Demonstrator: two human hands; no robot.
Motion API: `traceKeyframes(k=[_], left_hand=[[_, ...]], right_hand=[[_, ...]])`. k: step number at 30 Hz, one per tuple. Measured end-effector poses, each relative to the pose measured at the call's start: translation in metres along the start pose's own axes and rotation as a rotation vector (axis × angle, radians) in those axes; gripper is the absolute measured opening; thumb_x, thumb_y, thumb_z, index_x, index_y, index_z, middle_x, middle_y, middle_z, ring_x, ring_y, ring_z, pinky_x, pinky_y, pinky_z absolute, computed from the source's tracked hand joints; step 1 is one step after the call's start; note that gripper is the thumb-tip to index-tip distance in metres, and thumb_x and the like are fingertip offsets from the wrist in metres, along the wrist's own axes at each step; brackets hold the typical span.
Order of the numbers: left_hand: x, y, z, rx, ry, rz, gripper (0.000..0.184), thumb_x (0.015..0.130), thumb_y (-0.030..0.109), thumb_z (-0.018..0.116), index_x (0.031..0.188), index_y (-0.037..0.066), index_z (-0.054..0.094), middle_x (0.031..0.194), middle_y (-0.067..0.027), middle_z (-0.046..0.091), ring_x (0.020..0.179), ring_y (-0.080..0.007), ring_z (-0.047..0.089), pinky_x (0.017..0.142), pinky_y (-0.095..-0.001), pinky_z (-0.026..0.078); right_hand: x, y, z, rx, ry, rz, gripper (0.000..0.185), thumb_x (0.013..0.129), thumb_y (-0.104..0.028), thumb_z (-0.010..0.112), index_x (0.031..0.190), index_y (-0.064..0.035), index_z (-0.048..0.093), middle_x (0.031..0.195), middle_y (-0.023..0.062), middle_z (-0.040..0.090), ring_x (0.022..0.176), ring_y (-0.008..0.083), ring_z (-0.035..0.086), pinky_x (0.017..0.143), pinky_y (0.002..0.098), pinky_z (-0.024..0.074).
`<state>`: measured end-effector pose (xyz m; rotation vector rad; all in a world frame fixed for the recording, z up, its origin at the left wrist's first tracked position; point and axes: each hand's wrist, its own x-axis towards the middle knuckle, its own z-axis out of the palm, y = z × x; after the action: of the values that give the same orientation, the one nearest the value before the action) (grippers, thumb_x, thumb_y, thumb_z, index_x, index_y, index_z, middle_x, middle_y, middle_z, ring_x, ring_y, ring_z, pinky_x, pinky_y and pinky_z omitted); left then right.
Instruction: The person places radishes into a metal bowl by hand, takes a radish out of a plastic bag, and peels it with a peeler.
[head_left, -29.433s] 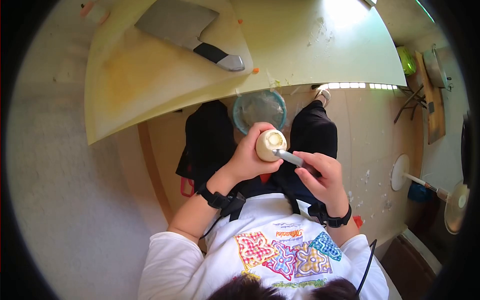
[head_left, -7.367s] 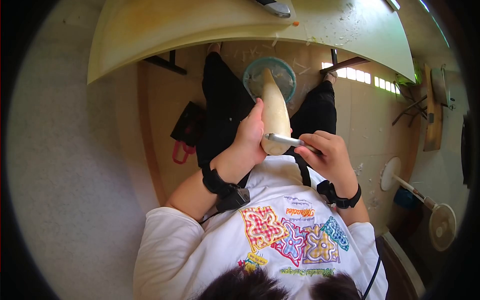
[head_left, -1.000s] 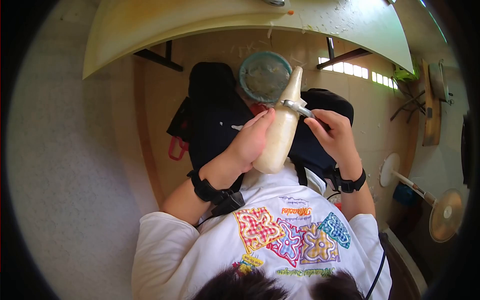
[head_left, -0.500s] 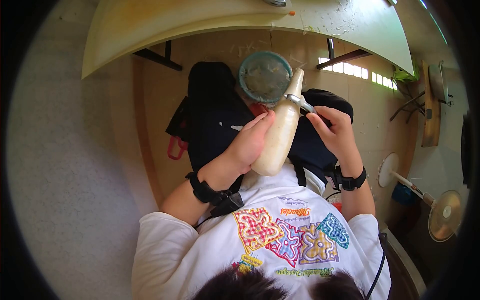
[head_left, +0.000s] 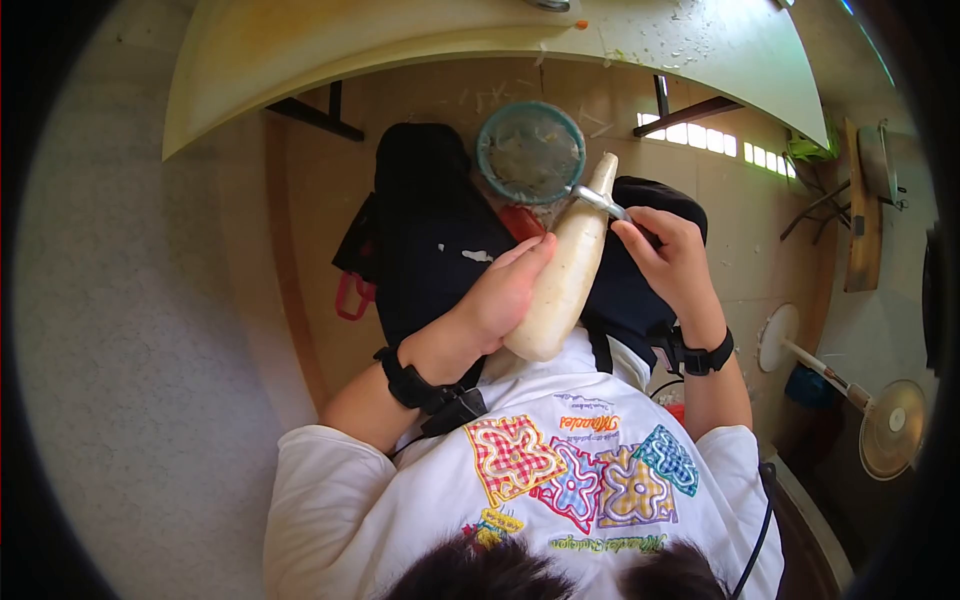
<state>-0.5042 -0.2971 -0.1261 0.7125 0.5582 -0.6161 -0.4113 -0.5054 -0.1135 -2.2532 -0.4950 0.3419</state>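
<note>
A large white radish [head_left: 565, 275] lies tilted over my lap, its narrow end pointing away from me. My left hand [head_left: 508, 292] grips its thick part from the left side. In my right hand [head_left: 665, 250] is a metal peeler [head_left: 602, 203], its head lying across the radish near the narrow end. Beyond the radish, on the floor between my legs, stands a teal-rimmed basin [head_left: 483, 150] with pale peelings in it. A few white scraps [head_left: 477, 256] stick to my dark trouser leg.
A pale table [head_left: 400, 40] with wet scraps on it spans the far side, its dark legs [head_left: 318, 117] below. Peel strips lie on the floor around the basin. A white fan [head_left: 890, 428] stands at the right, and a pink handle [head_left: 354, 297] shows at the left.
The radish has tipped slightly, its narrow end now lower and nearer me. Both hands keep their hold, and the peeler still rests near the narrow end.
</note>
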Motion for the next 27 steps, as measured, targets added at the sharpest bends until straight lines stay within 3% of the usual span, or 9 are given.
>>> traceKeyframes(k=[5, 13, 27], left_hand=[[-0.002, -0.001, 0.002, 0.016, 0.0, -0.02, 0.041, 0.107, 0.037, 0.041, 0.128, 0.003, 0.053, 0.104, -0.0117, 0.067, 0.082, -0.0201, 0.069, 0.071, -0.0374, 0.06], [-0.003, 0.003, -0.001, -0.016, -0.022, -0.02, 0.041, 0.107, 0.036, 0.041, 0.126, 0.003, 0.055, 0.105, -0.0121, 0.068, 0.082, -0.021, 0.07, 0.072, -0.0386, 0.061], [-0.002, -0.002, -0.002, -0.008, -0.065, -0.031, 0.043, 0.107, 0.038, 0.04, 0.125, 0.002, 0.056, 0.101, -0.0131, 0.069, 0.078, -0.0227, 0.071, 0.07, -0.0365, 0.06]], right_hand=[[0.008, 0.001, 0.005, -0.006, 0.005, -0.007, 0.02, 0.088, -0.02, 0.074, 0.094, -0.0012, 0.071, 0.067, 0.0114, 0.059, 0.054, 0.0198, 0.051, 0.053, 0.0308, 0.0396], [0.005, 0.015, -0.002, 0.039, 0.043, 0.015, 0.021, 0.092, -0.02, 0.071, 0.094, 0.001, 0.07, 0.062, 0.0068, 0.052, 0.054, 0.011, 0.042, 0.05, 0.0278, 0.034], [0.011, 0.029, -0.003, -0.008, 0.119, 0.008, 0.023, 0.092, -0.022, 0.072, 0.089, 0.0005, 0.069, 0.06, 0.0062, 0.047, 0.053, 0.0124, 0.038, 0.049, 0.0284, 0.0322]])
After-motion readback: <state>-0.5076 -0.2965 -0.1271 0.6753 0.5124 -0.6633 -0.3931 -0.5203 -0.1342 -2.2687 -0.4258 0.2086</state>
